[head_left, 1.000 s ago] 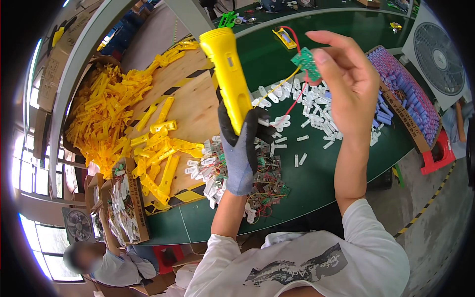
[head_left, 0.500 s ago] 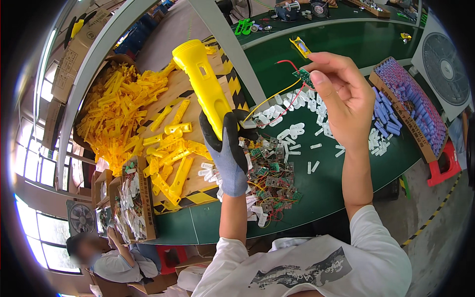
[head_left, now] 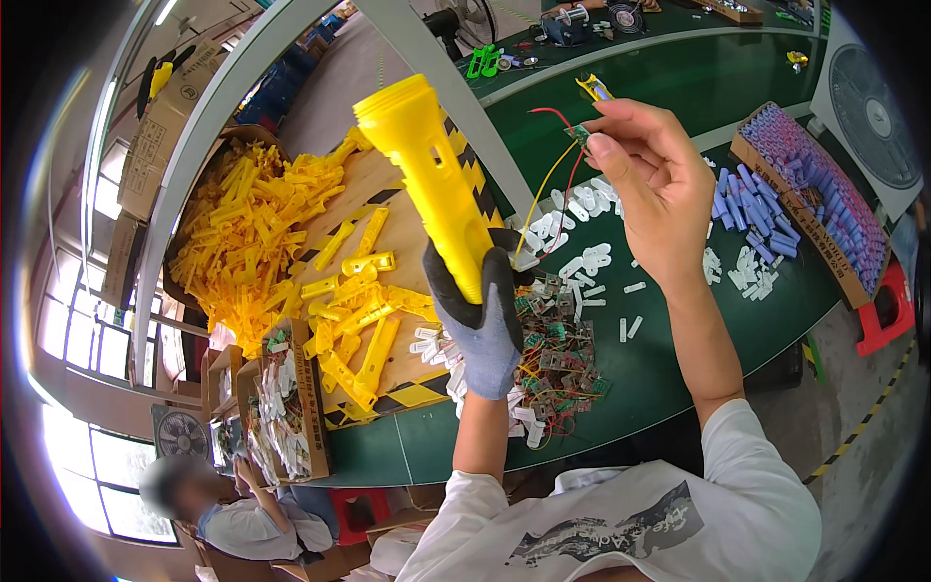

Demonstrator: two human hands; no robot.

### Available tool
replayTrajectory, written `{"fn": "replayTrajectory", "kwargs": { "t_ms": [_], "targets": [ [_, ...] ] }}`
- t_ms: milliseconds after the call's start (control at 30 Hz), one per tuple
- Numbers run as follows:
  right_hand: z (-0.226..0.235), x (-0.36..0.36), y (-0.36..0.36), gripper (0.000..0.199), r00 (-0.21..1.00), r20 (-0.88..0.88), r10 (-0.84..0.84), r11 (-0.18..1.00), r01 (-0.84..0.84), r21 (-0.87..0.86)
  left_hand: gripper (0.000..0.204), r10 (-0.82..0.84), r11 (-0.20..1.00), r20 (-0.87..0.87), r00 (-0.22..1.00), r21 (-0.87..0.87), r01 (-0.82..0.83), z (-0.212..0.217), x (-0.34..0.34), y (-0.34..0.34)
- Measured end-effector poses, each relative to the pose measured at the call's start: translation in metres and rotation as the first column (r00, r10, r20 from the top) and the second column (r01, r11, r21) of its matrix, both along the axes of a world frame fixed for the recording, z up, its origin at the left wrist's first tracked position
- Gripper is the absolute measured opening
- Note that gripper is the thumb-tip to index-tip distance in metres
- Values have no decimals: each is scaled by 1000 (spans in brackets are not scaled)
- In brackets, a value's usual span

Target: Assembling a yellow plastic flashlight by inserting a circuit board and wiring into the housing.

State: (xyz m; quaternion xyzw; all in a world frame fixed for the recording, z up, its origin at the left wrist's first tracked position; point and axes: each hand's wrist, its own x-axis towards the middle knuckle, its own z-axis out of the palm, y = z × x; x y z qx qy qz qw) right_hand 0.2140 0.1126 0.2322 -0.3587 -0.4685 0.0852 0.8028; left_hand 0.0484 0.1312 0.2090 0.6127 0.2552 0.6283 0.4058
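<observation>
Green matting covers the long curved surface that fills the middle of the frame, with a wooden board edged in black-and-yellow stripes lying on its left part. Heaps of yellow plastic shells spread over that board toward the upper left. Just below centre lies a pile of small circuit boards with wires, and white plastic pieces are scattered above and to the right of it. At the right edge of the frame an open cardboard tray holds rows of pale blue cylindrical cells, with more of them loose beside it. A white fan stands in the upper right corner.

Held up at centre frame, the left hand, in a grey glove with dark fingertips, has its fingers clamped round the lower end of a yellow torch body, which tilts up and to the left with its wide head uppermost. Right of it, the bare right hand pinches a small green circuit board between thumb and fingertips, above the surface. Red and yellow wires run from that board down to the base of the torch body.

Another person sits at the lower left beside a carton of packed parts.
</observation>
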Motion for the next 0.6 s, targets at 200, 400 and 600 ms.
{"fn": "replayTrajectory", "kwargs": {
  "t_ms": [200, 400, 600],
  "targets": [
    [3, -2, 2, 21, 992, -127, -15, 997, 24, 68, 32, -66, 958, -252, 965, 256, 132, -13, -10, 1],
    [3, 7, 6, 20, 888, -405, 217, 974, -171, 145, 42, -98, 937, -335, 937, 285, 200, -23, -8, 13],
    [-6, 17, 6, 22, 734, -477, 484, 875, -416, 247, 55, -199, 980, -238, 951, -19, 200, -22, -3, 13]
  ]
}}
